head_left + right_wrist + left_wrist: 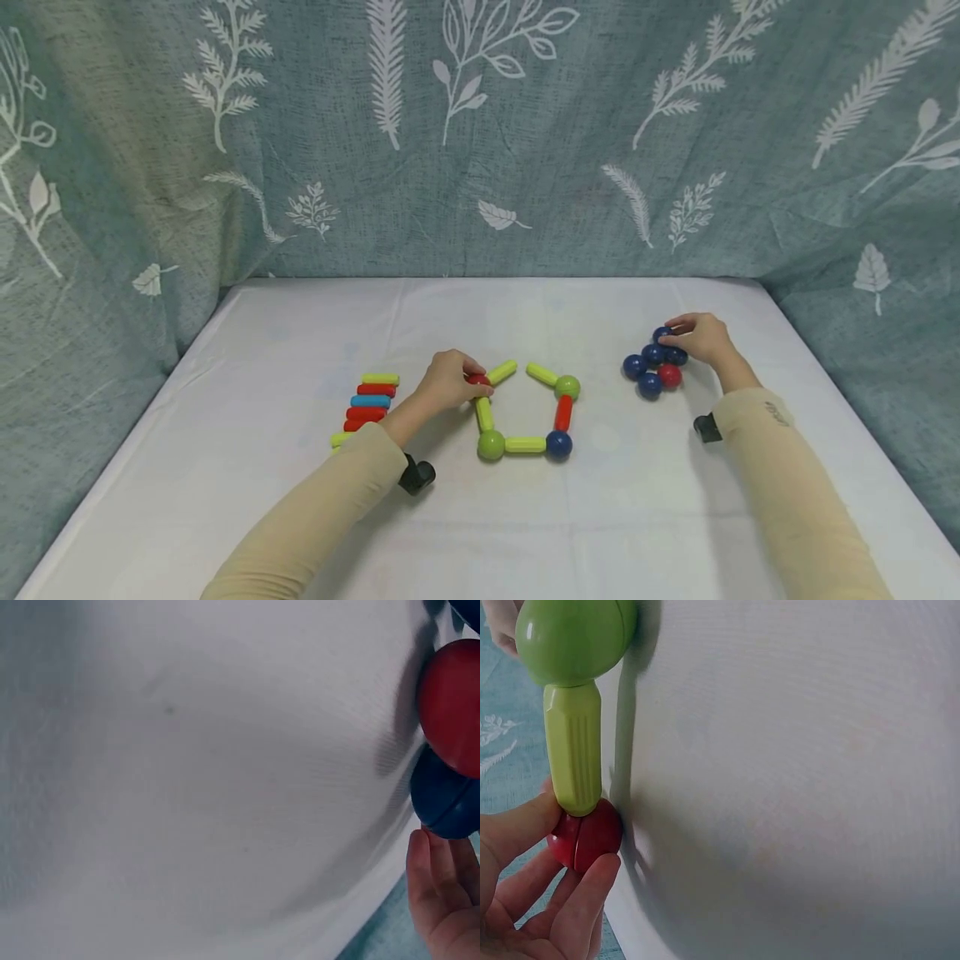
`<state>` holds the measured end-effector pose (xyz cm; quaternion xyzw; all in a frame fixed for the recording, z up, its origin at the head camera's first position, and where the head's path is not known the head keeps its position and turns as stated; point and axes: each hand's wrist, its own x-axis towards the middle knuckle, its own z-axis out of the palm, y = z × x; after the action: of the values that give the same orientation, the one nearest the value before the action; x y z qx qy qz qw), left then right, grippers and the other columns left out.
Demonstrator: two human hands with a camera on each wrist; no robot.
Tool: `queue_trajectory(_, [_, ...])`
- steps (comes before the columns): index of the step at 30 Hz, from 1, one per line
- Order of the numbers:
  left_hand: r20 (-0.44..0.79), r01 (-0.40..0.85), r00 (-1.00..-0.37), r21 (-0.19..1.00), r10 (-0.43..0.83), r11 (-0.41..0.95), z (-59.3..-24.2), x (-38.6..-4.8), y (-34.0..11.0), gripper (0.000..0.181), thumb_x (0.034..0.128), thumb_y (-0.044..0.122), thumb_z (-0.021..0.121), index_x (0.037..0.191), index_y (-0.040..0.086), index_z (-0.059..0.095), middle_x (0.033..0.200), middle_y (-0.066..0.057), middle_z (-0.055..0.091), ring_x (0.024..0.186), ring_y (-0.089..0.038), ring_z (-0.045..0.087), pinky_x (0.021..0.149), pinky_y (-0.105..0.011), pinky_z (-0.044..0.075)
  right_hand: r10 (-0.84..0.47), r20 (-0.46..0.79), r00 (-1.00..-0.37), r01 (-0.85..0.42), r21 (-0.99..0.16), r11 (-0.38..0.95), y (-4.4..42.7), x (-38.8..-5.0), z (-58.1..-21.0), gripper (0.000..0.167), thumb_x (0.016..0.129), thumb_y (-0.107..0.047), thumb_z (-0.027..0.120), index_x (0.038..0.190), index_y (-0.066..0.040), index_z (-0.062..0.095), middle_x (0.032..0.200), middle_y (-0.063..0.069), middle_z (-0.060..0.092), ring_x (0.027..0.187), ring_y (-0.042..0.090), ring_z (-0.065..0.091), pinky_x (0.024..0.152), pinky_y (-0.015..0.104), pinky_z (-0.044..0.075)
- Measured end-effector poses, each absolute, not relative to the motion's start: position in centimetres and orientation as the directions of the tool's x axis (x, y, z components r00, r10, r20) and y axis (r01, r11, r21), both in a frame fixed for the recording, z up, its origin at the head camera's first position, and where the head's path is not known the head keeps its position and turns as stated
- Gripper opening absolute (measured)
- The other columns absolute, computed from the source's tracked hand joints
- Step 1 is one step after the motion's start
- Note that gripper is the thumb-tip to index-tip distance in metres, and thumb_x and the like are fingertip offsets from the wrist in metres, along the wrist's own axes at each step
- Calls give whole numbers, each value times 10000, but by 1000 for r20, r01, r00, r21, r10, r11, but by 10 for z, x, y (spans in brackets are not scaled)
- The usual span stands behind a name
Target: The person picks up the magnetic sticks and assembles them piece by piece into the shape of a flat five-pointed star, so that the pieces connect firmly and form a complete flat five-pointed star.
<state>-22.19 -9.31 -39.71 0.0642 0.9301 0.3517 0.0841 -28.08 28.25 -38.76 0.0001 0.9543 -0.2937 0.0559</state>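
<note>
My left hand pinches a red ball between thumb and fingers. Yellow-green rods join this ball, one slanting to the upper right, another running down to a green ball. From there a yellow-green rod leads to a blue ball, then a red rod to a second green ball bearing one more rod. The ring has a gap at the top. On the right, my right hand holds the farthest blue ball of a cluster, thumb and fingers around it.
Several blue balls and one red ball lie close together below the right hand. Left of the ring is a column of yellow-green, red and blue rods, partly hidden by the left sleeve. A patterned curtain stands behind the white table.
</note>
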Motion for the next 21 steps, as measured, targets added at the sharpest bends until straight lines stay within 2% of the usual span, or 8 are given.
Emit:
queue_trajectory(12, [-99, 74, -978, 661, 184, 747, -398, -222, -92, 289, 736, 164, 773, 972, 15, 697, 911, -79, 654, 798, -154, 567, 658, -241, 479, -39, -81, -996, 15, -576, 818, 268, -288, -371, 433, 860, -206, 623, 1172, 82, 533, 1153, 302, 527, 1062, 425, 487, 879, 506, 408])
queue_trajectory(21, [-116, 66, -976, 650, 184, 757, -398, -221, -92, 345, 760, 165, 753, 1062, 19, 672, 1004, -96, 656, 915, -197, 581, 772, -296, 489, -201, -46, -979, -128, -626, 770, 211, -295, -357, 394, 855, -176, 648, 1174, 39, 560, 1152, 235, 564, 1014, 348, 551, 844, 450, 453])
